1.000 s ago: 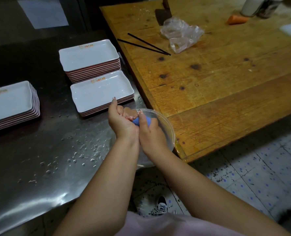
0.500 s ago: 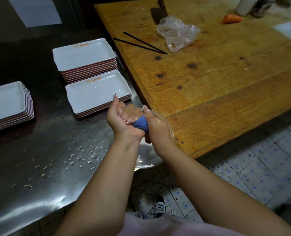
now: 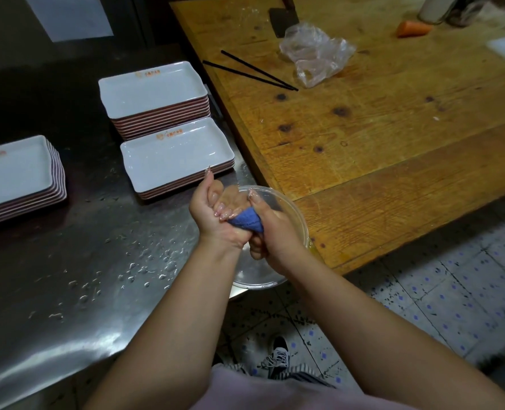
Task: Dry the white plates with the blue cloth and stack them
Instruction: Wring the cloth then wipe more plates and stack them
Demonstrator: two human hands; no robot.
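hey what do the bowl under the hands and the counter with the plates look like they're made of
Bowl: looks like thin clear plastic, since the hands and floor show through it; glass can't be excluded.
Counter: apparently stainless steel, grey and glossy, with bright glare and beaded water drops.

— What's on the wet stainless-steel counter (image 3: 68, 291)?

— Three stacks of white rectangular plates (image 3: 153, 90) (image 3: 177, 156) (image 3: 14, 173), and a clear round plastic bowl (image 3: 289, 208) overhanging its edge.

— And the worn wooden table (image 3: 393, 158) alongside?

— Two black chopsticks (image 3: 254, 72), a crumpled clear plastic bag (image 3: 316, 54), an orange carrot piece (image 3: 414, 28), a dark cleaver (image 3: 282, 20).
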